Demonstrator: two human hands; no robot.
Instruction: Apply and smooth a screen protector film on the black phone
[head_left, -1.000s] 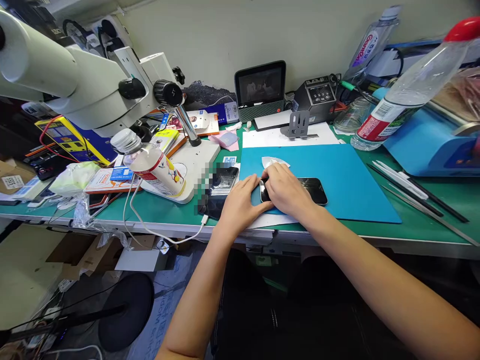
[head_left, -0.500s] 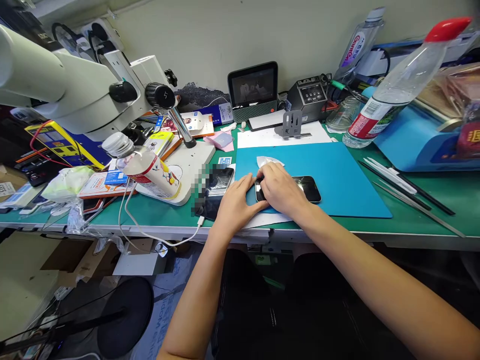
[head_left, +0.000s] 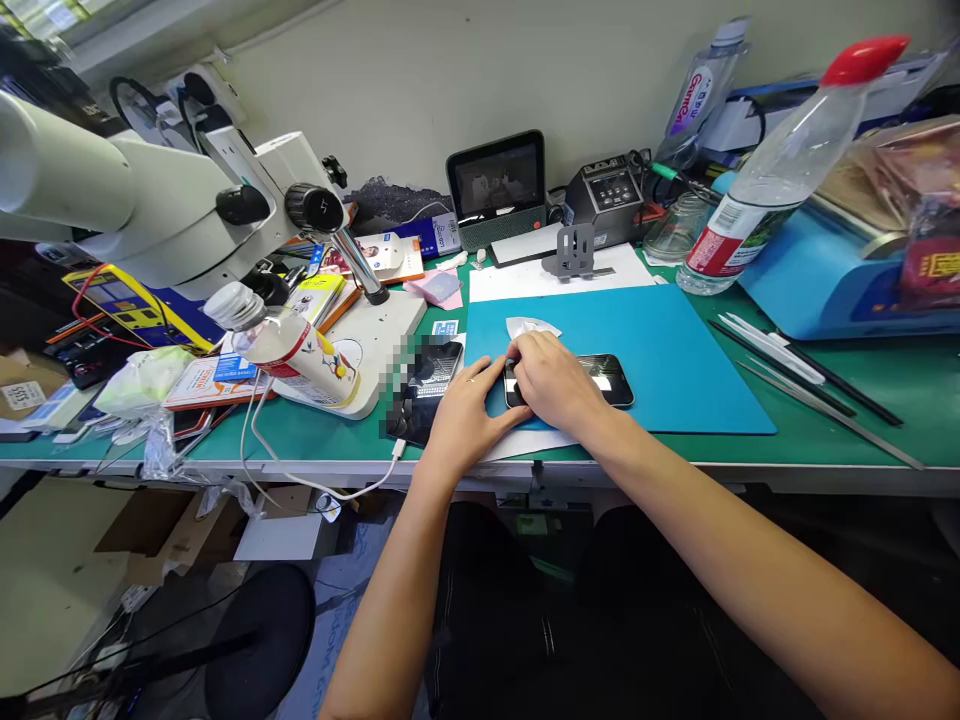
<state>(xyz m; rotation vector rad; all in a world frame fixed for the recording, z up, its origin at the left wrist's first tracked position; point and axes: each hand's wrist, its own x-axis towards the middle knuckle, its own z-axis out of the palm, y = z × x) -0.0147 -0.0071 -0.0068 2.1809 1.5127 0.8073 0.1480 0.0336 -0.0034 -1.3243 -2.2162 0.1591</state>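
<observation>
A black smartphone (head_left: 611, 378) lies on the blue mat (head_left: 675, 350), its glossy face up and its left part covered by my hands. My left hand (head_left: 469, 412) steadies the phone's left end, thumb along the near edge and forefinger towards the far corner. Over that same end my right hand (head_left: 555, 378) is bent down with curled fingers. A white tissue (head_left: 531, 326) sticks out just beyond its knuckles and seems pinched in it; the fingertips are hidden. Left of my left hand, a second dark phone (head_left: 427, 390) rests with a white cable (head_left: 397, 450) at its near end.
A microscope (head_left: 180, 210) and an upright drink bottle (head_left: 292, 350) occupy the left side. Behind the mat stand a small screen (head_left: 499, 180), a grey metal bracket (head_left: 576, 250) and a black control box (head_left: 611, 200). Tweezers and thin tools (head_left: 810, 375) lie right, near a red-capped bottle (head_left: 772, 190).
The whole view has shifted slightly. Both hands keep their places at the phone's left end, with only a small change in the fingers. The phone stays on the mat.
</observation>
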